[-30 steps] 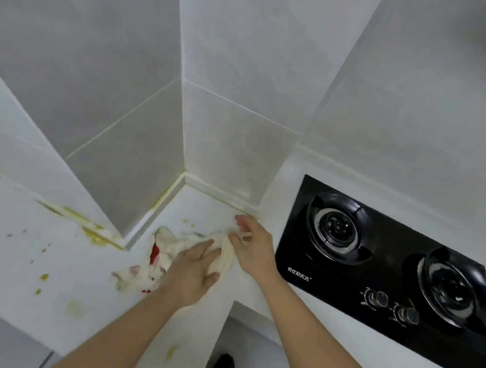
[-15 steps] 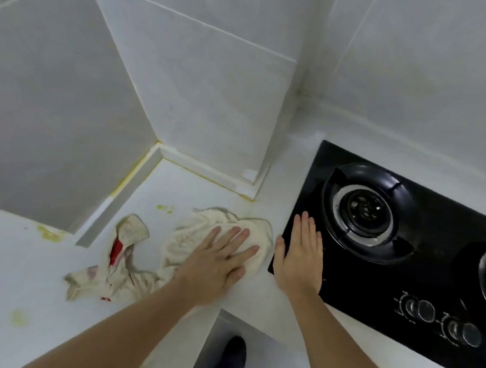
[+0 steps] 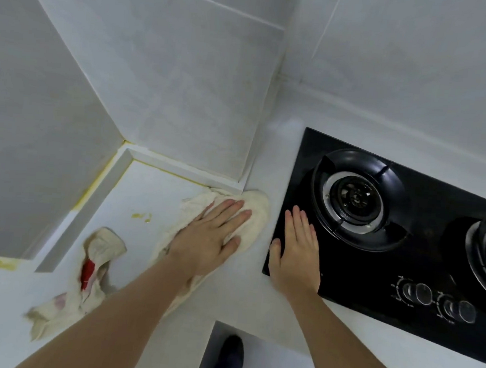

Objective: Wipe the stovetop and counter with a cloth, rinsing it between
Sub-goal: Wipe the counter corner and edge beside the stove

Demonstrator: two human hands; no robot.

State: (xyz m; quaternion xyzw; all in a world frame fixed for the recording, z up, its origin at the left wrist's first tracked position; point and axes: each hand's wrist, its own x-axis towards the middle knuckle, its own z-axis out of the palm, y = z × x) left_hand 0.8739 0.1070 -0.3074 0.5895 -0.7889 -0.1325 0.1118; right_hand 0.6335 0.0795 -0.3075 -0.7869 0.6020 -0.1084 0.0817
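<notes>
A cream cloth (image 3: 255,210) with a red patch lies stretched across the white counter (image 3: 242,296), its far end at the wall corner. My left hand (image 3: 206,238) presses flat on that end, fingers extended towards the wall. The cloth's tail (image 3: 99,254) trails loose to the left. My right hand (image 3: 296,253) rests flat and empty on the front left corner of the black glass stovetop (image 3: 359,278), just beside the left burner (image 3: 356,197).
Yellow spots (image 3: 141,215) mark the counter left of the cloth, and a yellow smear (image 3: 2,263) sits by the wall base at far left. Two knobs (image 3: 418,292) are at the stovetop's front. Tiled walls close in behind. A dark shoe (image 3: 231,355) shows below the counter's inner corner.
My left hand has pushed the cloth's end farther towards the wall corner. My right hand let go of the cloth and now lies flat on the stovetop's corner.
</notes>
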